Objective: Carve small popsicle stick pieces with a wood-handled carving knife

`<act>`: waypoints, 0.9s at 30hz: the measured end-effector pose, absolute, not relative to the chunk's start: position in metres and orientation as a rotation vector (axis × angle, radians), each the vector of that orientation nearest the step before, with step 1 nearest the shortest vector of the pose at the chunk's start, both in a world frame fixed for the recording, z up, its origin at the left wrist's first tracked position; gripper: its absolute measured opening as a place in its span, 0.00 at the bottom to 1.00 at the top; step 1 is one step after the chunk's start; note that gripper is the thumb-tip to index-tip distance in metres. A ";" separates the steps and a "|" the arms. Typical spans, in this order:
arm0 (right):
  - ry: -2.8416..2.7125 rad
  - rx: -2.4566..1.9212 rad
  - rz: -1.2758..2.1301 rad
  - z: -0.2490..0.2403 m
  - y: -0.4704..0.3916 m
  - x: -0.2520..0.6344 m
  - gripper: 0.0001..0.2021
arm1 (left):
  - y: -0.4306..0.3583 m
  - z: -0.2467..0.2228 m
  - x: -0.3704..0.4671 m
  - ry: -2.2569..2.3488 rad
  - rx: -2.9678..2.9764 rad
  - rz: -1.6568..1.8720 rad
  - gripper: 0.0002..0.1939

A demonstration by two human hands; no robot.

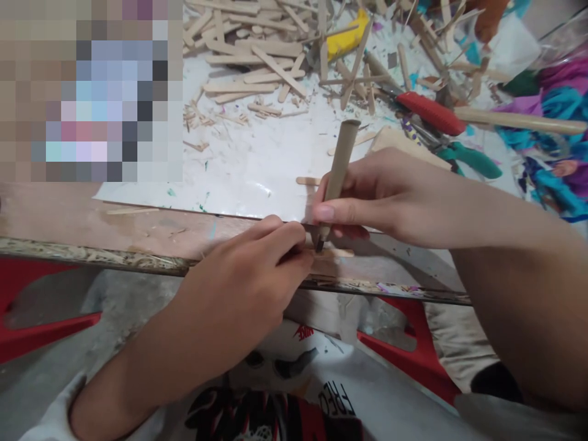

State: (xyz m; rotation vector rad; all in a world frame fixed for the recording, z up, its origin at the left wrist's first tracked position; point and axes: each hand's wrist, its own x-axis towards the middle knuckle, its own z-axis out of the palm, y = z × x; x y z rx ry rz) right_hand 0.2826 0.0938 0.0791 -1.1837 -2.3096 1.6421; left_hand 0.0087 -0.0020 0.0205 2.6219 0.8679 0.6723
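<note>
Near the table's front edge, my left hand [257, 275] is closed, its fingertips pressing down a thin popsicle stick [342, 253] that lies on the tabletop. Part of the stick is hidden under those fingers. My right hand [381, 196] is wrapped round a carving tool [340, 159] with a pale wooden handle. The tool stands nearly upright, tilted a little, and its dark metal tip touches or nearly touches the stick just right of my left fingertips. Another popsicle stick [307, 181] pokes out to the left of my right hand.
A pile of popsicle sticks [257, 61] covers the back of the white sheet [239, 165], with chips scattered around. Pliers with a red grip [432, 113], a green-handled tool [473, 158], a yellow object [346, 41] and a wooden rod [519, 119] lie beyond my right hand.
</note>
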 end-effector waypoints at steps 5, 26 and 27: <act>-2.304 -1.189 1.769 0.083 0.105 0.283 0.25 | -0.002 0.020 0.008 0.866 2.585 0.683 0.23; -2.195 -1.323 1.320 0.086 0.055 0.291 0.14 | -0.003 0.024 0.010 0.889 2.574 0.673 0.21; -2.189 -1.365 1.266 0.085 0.050 0.291 0.15 | -0.003 0.024 0.010 0.882 2.591 0.666 0.20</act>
